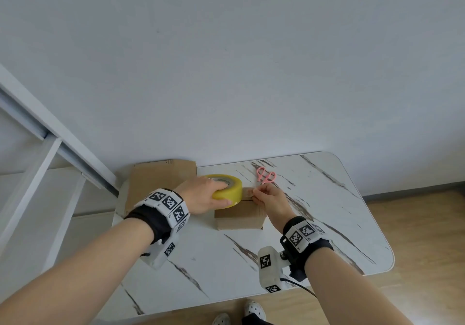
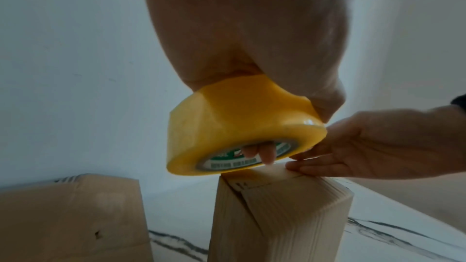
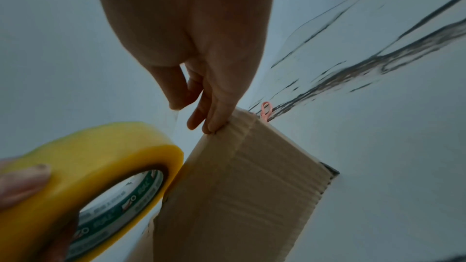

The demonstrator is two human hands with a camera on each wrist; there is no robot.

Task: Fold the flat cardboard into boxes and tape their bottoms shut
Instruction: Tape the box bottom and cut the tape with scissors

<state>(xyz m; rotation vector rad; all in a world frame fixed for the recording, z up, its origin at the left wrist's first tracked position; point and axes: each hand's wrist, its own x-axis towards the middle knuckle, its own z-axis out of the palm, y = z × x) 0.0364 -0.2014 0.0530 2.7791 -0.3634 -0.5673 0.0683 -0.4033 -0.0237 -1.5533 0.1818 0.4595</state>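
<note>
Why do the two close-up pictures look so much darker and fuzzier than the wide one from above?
Head view: evenly lit and sharp, though the wide lens bows the table edge. Left wrist view: dim, the left hand looming huge over the yellow tape roll, the box soft. Right wrist view: dim, table veins smeared with blur, the right hand shadowed.

Both bare forearms reach forward, each wrist strapped with a black band and white marker blocks. The left hand (image 1: 205,194) curls its fingers (image 2: 262,151) down through the core of the tape roll (image 1: 227,190), thumb on its outer side. The right hand (image 1: 273,199) pinches the tape end (image 1: 247,192) between thumb and forefinger, its other fingers (image 3: 214,121) straight, tips touching the box (image 1: 239,215).
</note>
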